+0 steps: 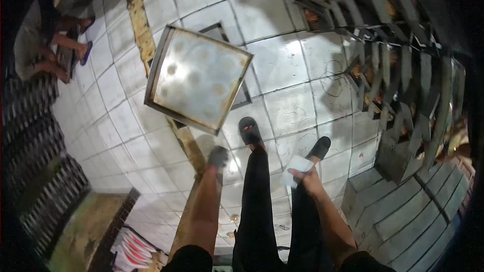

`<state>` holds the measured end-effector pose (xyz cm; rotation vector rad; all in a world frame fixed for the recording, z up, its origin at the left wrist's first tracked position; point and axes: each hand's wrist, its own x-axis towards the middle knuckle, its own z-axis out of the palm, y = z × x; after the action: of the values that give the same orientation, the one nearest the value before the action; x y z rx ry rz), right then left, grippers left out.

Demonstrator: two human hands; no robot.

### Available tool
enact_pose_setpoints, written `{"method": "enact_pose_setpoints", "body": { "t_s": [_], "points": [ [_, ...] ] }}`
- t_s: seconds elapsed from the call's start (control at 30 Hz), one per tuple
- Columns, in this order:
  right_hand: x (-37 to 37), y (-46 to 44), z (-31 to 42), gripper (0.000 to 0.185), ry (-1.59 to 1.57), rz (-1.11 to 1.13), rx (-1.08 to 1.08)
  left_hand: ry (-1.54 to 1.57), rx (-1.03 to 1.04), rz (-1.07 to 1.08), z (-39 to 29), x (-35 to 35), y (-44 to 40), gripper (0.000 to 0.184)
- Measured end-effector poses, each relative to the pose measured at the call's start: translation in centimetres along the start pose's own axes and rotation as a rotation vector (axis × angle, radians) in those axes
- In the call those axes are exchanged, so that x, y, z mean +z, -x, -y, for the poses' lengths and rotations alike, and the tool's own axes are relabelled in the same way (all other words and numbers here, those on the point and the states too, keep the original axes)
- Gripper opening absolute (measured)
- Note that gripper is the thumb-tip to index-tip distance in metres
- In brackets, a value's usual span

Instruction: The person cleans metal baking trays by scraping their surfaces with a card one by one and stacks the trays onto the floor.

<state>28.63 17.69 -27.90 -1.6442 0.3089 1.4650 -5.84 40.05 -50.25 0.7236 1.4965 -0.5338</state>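
My right hand (308, 175) is closed around a white, flat piece (298, 165) that looks like folded cloth or paper. It hangs over my right leg, near the shoe. Stretched forward and low, my left hand (218, 158) is dark and smeared by motion, so its fingers cannot be made out. I cannot tell whether it is gloved or carries something dark. Just beyond it stands a square metal stand (196, 78) with a pale, stained top and brownish round marks. A gap of floor shows between that hand and the stand's near corner.
White floor tiles (282, 63) surround my feet, crossed by a worn yellow strip (140, 17). Dark slatted racks (383, 75) line the right side, above grey stacked blocks (403, 211). More dark ribbed stacks (35, 141) stand left. Another person's bare legs (70, 45) show at upper left.
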Motion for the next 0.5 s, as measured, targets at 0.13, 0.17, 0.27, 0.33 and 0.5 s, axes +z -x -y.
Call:
{"method": "enact_pose_setpoints", "body": {
  "t_s": [0.13,0.17,0.27,0.33,0.5],
  "points": [
    [-2.3,4.0,2.5,0.038,0.015,0.005,-0.005,-0.304,0.171,0.149,-5.5,10.3,7.1,0.027],
    [-3.1,4.9,2.7,0.038,0.000,0.001,-0.020,-0.337,0.258,0.158,-6.6,12.5,8.1,0.027],
    [-7.1,7.8,2.7,0.034,-0.075,-0.035,-0.072,-0.267,0.264,0.193,-13.5,19.5,13.5,0.029],
    [-10.5,9.6,1.9,0.036,-0.145,-0.048,-0.065,-0.292,0.458,0.244,-17.4,24.2,15.7,0.029],
    [-20.0,14.7,0.0,0.038,-0.286,-0.133,-0.109,-0.172,0.625,0.487,-29.4,39.5,33.0,0.034]
  ]
}}
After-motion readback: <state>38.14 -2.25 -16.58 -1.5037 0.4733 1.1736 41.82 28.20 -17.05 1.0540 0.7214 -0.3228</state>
